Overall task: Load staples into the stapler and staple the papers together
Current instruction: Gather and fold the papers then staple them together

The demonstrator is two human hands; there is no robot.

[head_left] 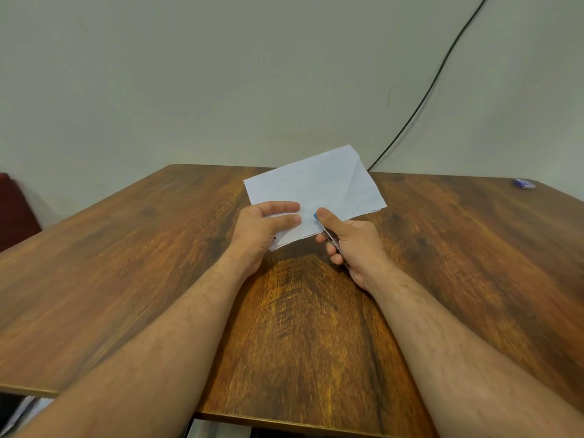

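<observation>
Two hands: my left hand (262,229) pinches the creased white papers (316,191); my right hand (350,245), at three o'clock, grips the blue-tipped metal stapler (328,233).

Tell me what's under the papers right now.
Under the papers the wooden table shows, and the left hand's fingers curl beneath their near corner. The stapler in the right hand bites their edge; its lower jaw is hidden.
</observation>
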